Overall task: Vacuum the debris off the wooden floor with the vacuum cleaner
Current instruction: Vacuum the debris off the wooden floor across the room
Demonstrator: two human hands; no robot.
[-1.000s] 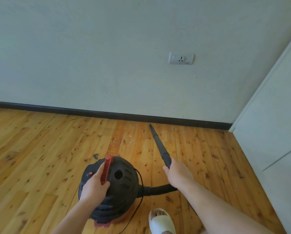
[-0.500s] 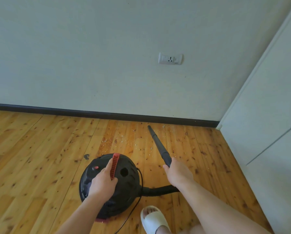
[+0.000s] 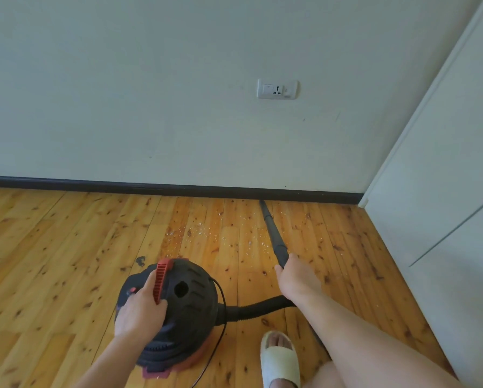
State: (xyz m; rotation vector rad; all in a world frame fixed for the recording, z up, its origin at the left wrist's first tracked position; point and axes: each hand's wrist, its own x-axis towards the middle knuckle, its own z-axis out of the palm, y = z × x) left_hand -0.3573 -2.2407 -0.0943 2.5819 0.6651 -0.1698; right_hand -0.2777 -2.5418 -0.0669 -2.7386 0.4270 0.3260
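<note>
Vacuum cleaner (image 3: 176, 312), one only: a round black canister with a red handle (image 3: 160, 275), standing on the wooden floor (image 3: 52, 247) in the lower middle of the frame. Two bare hands are at work. The left hand (image 3: 141, 309) has its fingers curled round the red handle on top of the canister. The right hand (image 3: 296, 278), right of centre, has its fingers wrapped round the near end of one black wand (image 3: 272, 233). The wand slants up the frame, its tip close to the dark baseboard (image 3: 150, 189).

One ribbed hose (image 3: 260, 306) leaves the canister's right side and passes behind the right forearm. White debris (image 3: 195, 232), many small crumbs, lies scattered between canister and baseboard, mostly left of the wand, with a few to its right. One white slipper (image 3: 279, 357) shows at the bottom edge. One wall socket (image 3: 276, 89) sits in the upper middle.

A pale cabinet (image 3: 444, 191) closes off the right side. Floorboards run on to the left edge.
</note>
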